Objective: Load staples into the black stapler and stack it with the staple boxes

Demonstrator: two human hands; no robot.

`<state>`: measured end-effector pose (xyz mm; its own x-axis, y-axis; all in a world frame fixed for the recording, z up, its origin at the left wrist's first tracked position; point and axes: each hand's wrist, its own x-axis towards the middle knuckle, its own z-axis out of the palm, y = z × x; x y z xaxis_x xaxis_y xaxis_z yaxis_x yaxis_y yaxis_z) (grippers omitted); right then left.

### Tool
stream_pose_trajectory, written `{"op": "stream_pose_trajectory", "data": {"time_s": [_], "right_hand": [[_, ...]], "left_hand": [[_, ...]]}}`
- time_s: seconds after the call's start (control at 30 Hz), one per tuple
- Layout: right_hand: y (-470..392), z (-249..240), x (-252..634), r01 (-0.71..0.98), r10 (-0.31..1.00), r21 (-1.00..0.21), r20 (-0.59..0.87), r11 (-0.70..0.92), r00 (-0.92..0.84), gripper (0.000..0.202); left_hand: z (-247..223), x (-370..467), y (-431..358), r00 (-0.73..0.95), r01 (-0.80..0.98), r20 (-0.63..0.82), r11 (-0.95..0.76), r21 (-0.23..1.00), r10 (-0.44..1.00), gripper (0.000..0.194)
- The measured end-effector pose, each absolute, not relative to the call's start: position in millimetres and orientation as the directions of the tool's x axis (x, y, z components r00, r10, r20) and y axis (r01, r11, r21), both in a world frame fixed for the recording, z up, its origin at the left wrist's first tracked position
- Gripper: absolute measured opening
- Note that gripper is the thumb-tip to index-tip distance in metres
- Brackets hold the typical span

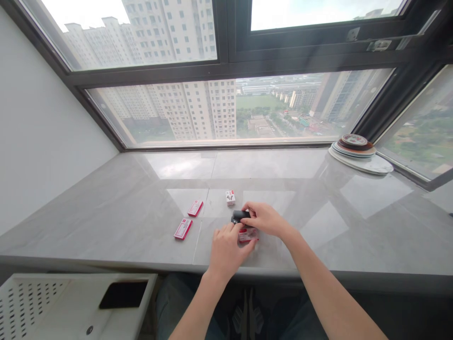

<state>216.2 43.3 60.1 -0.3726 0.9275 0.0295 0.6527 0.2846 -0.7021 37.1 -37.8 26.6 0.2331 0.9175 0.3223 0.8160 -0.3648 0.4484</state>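
My right hand (264,218) grips a small black object with a rounded end (241,215); its kind is not clear from here. My left hand (228,248) curls its thumb and fingers around a small red and white box (247,234) just in front of the black object. The two things sit close together, and fingers cover parts of both. Just behind them stands a small white box (230,198) with a dark picture and red marking. Left of my hands lie two flat pink-red and white boxes, a farther one (195,208) and a nearer one (183,229).
A grey marble-look counter (106,208) runs under a dark-framed window. Stacked plates (357,148) stand at its far right corner. Below the front edge at left, a white perforated surface (74,302) holds a black phone-like slab (123,295). A white wall (46,118) bounds the left side.
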Motion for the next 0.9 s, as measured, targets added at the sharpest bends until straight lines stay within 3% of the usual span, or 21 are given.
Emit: {"op": "stream_pose_trajectory", "data": {"time_s": [0.1,0.17,0.23,0.43,0.6,0.7,0.9], "right_hand": [[43,57,221,0.687,0.946,-0.676,0.048,0.267,-0.321,0.023],[43,55,225,0.693,0.955,-0.678,0.046,0.245,-0.293,0.024],[42,53,228,0.695,0.962,-0.684,0.038,0.222,-0.269,0.024],[37,52,230,0.696,0.972,-0.692,0.033,0.190,-0.232,0.023],[36,53,227,0.708,0.978,-0.683,0.045,0.178,-0.203,0.021],[37,56,229,0.709,0.978,-0.683,0.035,0.175,-0.208,0.024],[35,62,236,0.677,0.972,-0.725,-0.045,0.128,-0.233,0.044]], "left_hand": [[26,34,-40,0.295,0.818,0.320,-0.411,0.402,0.900,0.027],[26,22,-40,0.268,0.847,0.322,-0.381,0.369,0.908,0.017],[27,2,-40,0.189,0.884,0.333,-0.308,0.353,0.924,0.011],[27,-80,-30,-0.088,0.957,0.437,-0.045,0.286,0.895,0.017],[24,-122,-8,0.099,0.915,0.378,-0.234,0.329,0.920,0.026],[20,-125,4,0.157,0.866,0.313,-0.282,0.412,0.937,0.018],[10,-108,19,0.145,0.855,0.336,-0.288,0.431,0.931,0.068]]}}
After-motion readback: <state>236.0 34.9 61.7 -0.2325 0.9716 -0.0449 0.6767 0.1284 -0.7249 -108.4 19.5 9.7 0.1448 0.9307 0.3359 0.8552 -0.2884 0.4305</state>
